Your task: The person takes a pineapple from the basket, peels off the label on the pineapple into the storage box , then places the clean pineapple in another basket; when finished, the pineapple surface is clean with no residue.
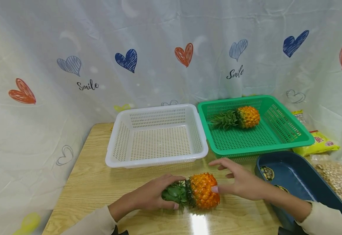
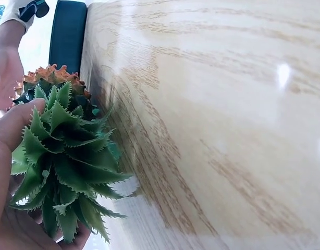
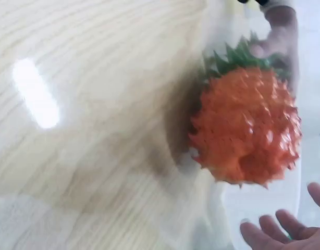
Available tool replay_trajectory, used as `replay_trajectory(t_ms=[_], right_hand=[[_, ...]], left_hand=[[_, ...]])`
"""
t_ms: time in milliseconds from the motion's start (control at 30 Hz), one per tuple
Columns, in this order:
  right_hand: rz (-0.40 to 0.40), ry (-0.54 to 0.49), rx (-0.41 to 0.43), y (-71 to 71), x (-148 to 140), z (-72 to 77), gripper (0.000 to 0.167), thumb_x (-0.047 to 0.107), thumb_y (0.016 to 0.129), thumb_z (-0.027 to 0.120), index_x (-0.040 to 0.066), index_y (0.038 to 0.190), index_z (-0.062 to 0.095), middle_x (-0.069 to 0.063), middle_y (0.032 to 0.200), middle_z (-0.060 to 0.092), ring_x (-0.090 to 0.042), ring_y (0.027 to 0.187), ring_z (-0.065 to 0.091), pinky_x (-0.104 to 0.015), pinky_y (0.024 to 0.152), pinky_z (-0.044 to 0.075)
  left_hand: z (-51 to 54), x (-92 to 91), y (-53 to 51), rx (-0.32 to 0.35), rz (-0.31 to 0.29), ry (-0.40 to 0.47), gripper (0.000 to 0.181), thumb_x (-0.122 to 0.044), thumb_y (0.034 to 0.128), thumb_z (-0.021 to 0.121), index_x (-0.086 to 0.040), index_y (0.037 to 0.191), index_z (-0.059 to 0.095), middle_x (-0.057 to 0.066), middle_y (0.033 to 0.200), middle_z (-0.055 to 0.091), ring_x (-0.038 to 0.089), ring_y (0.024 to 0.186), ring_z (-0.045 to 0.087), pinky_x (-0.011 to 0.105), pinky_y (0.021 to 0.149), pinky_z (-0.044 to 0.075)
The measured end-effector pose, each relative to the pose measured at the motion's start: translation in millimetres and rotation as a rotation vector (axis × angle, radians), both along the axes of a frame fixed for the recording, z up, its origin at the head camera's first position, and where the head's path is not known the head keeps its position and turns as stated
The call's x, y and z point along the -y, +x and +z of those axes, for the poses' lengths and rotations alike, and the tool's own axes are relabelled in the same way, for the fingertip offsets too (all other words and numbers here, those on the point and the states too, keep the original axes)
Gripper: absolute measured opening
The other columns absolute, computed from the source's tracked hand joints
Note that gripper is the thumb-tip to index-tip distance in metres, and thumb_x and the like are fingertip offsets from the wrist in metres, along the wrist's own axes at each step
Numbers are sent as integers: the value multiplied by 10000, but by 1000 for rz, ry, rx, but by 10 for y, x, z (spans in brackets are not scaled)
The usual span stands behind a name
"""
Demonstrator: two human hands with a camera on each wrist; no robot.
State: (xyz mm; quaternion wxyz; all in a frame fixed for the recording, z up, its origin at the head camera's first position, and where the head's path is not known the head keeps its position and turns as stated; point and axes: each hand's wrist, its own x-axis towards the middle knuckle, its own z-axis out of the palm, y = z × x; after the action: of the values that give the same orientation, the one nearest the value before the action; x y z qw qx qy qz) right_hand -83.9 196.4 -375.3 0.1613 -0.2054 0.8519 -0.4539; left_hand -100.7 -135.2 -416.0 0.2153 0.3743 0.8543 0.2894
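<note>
A pineapple (image 1: pixel 203 191) with an orange, spiky body lies on its side over the wooden table, its green crown pointing left. Around that leafy crown (image 2: pixel 63 156) curl the thumb and fingers of my left hand (image 1: pixel 159 192). Close by the orange end is my right hand (image 1: pixel 241 182), fingers spread and thumb apart from them. The right wrist view has a gap between those right fingers (image 3: pixel 298 224) and the fruit. Whether the pineapple rests fully on the table is hard to tell.
Behind the hands stands a white plastic basket (image 1: pixel 156 162). Right of it, a green basket (image 1: pixel 265 151) holds another pineapple (image 1: pixel 247 117). A dark blue tray (image 1: pixel 294 176) sits at the right, beside a yellow packet (image 1: pixel 317 143) and a clear bag of beige pieces (image 1: pixel 336 178).
</note>
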Motion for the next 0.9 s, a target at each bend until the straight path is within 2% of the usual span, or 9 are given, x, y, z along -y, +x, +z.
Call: replay_trajectory(t_ms=[133, 233, 333, 467, 600, 667, 800, 900], right_hand=[[14, -8, 15, 16, 111, -73, 827, 405, 797, 845, 248, 1488, 419, -168, 1520, 384, -504, 1357, 379, -663, 945, 461], [14, -10, 11, 16, 193, -116, 949, 427, 724, 890, 286, 1518, 390, -189, 1563, 326, -535, 1380, 334, -704, 934, 443], [21, 4, 11, 13, 265, -141, 1016, 470, 671, 911, 344, 1525, 375, -200, 1607, 265, -573, 1438, 207, -794, 966, 343], [40, 13, 8, 2, 334, -175, 1061, 491, 629, 927, 362, 1525, 374, -230, 1626, 206, -581, 1448, 176, -795, 992, 317], [69, -8, 5, 0, 374, -231, 1076, 459, 624, 938, 305, 1532, 380, -272, 1616, 181, -584, 1414, 258, -730, 988, 395], [88, -10, 11, 9, 387, -263, 1071, 445, 634, 937, 286, 1534, 379, -272, 1600, 201, -559, 1352, 366, -640, 969, 469], [91, 0, 18, 28, 414, -312, 1019, 424, 658, 931, 279, 1519, 407, -212, 1527, 321, -358, 1184, 531, -369, 842, 552], [77, 1, 11, 31, 443, -316, 955, 394, 669, 927, 256, 1489, 456, -172, 1463, 395, -284, 1120, 552, -290, 804, 535]], left_hand=[[-3, 3, -3, 6, 2, 9, 765, -572, 911, 670, -341, 1557, 333, -51, 1485, 464, 163, 1329, 491, 447, 1033, 480], [7, 3, -5, 9, 1, 15, 765, -565, 911, 674, -330, 1557, 339, -41, 1486, 465, 153, 1312, 499, 418, 1016, 490], [17, 1, -6, 11, 2, 19, 763, -553, 913, 678, -320, 1558, 343, -24, 1476, 474, 142, 1277, 513, 383, 988, 500], [21, -7, -9, 10, 6, 18, 754, -541, 917, 680, -324, 1556, 346, -14, 1474, 480, 146, 1269, 519, 375, 979, 501], [15, -14, -9, 0, 7, 19, 748, -527, 914, 689, -322, 1551, 357, -10, 1471, 485, 149, 1265, 522, 370, 976, 503], [9, -15, -8, -3, 5, 18, 742, -517, 916, 690, -324, 1550, 358, -6, 1469, 486, 151, 1263, 524, 371, 978, 503], [-1, -13, -16, -4, 2, 18, 726, -496, 926, 685, -344, 1550, 347, -3, 1487, 475, 166, 1294, 512, 394, 1009, 494], [-5, -6, -30, -7, 0, 25, 717, -480, 933, 683, -346, 1550, 343, -8, 1499, 469, 171, 1309, 506, 403, 1017, 490]])
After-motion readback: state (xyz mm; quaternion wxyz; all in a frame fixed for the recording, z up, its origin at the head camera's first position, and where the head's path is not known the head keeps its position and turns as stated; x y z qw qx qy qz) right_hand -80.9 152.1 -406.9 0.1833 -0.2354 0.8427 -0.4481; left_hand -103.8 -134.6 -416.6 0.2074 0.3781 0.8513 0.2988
